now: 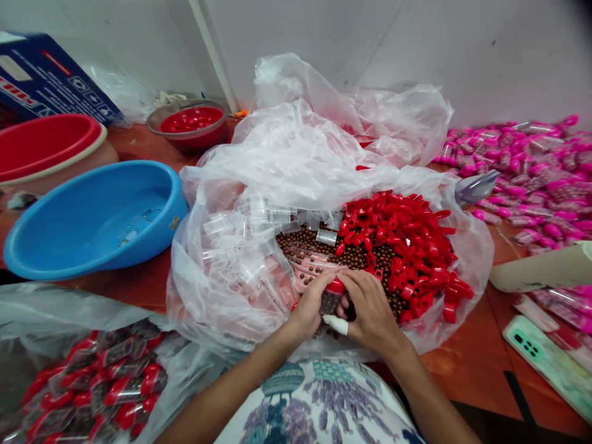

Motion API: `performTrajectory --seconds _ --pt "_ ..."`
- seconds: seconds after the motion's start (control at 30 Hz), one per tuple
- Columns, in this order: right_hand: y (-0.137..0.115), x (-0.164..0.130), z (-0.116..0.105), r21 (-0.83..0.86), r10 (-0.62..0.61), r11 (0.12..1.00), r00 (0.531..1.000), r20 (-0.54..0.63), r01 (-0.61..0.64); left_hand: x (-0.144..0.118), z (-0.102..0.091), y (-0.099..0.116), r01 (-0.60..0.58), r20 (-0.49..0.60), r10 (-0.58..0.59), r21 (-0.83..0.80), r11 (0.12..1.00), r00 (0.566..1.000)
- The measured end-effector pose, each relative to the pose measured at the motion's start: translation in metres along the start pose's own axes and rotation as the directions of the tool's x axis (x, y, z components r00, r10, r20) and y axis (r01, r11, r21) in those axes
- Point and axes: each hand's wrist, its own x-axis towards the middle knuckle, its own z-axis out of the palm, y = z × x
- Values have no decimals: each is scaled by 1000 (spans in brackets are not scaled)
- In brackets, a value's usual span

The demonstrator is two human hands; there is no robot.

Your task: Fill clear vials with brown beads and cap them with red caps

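I am looking down at a reddish-brown worktop with both hands meeting just in front of me, near the front edge. My left hand is wrapping its fingers closely around a small clear tube filled with brown beads and topped by a red cap. My right hand is pressing in from the other side, its fingers curling narrowly against the same tube; one finger is wearing a white cover. The tube is sitting upright between the two hands, over the near rim of a big clear plastic bag that is spreading open across the middle of the worktop.

Inside that bag a pile of loose red caps is lying on the right, a bed of small brown beads is showing in the middle, and empty clear tubes are heaping on the left. At the front left corner another bag is holding finished red-capped tubes. A blue basin is sitting toward the left edge, with a red basin behind it and a small red bowl further back. A spread of pink-capped tubes is covering the far right corner, and a green phone is lying near the right front edge.
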Motion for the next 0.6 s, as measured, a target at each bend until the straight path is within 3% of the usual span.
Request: performTrajectory --seconds 0.27,0.37,0.47,0.6 --pt "5 -4 -1 -78 -106 991 994 -18 104 -8 3 -4 -16 -13 17 83 996 1000" --pt "6 -7 0 -43 -82 996 997 18 82 -12 2 2 -50 -22 56 228 972 998" --pt "4 -11 4 24 -36 999 997 68 34 -18 -10 19 -211 -33 270 532 820 962" --pt "-6 -13 10 87 -18 996 978 207 0 -26 -41 54 -285 -44 542 814 507 839"
